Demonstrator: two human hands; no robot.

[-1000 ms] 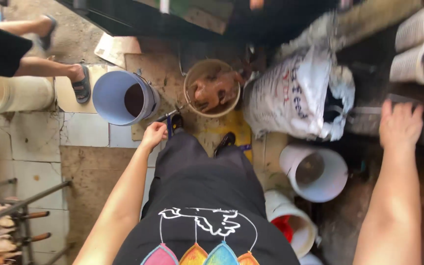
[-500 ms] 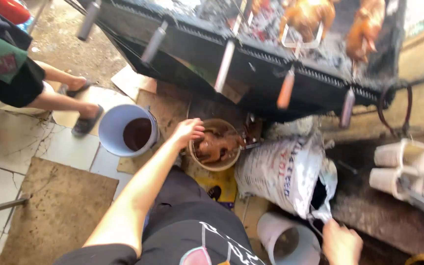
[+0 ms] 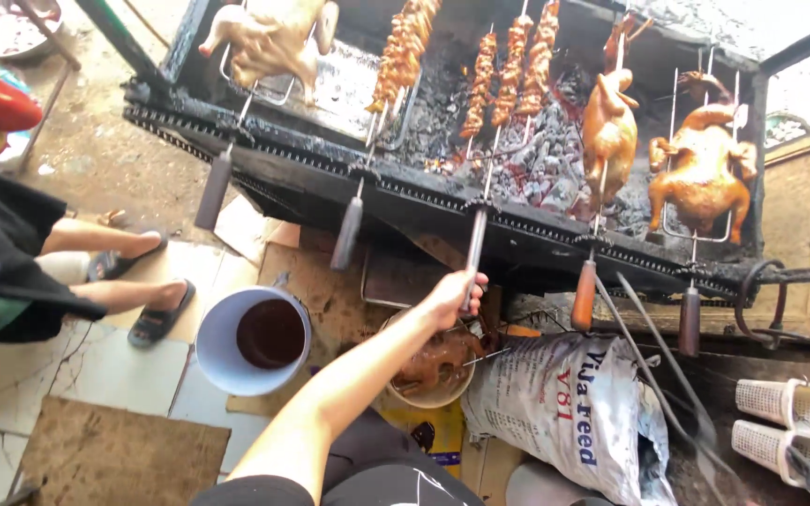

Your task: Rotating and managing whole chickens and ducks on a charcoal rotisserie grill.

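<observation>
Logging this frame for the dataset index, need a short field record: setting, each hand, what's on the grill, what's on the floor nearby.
setting: charcoal grill with rotating spits, seen from above
left hand: gripping the spit handle at the grill's front edge
right hand: not in view
on grill: whole chickens and meat skewers over coals
below hand: bowl holding marinated meat
floor: bucket with dark liquid, printed feed sack
others: another person's sandalled feet at left

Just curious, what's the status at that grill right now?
Left hand grips a skewer handle at the charcoal grill. Right hand out of view. Bowl of meat directly below.
</observation>
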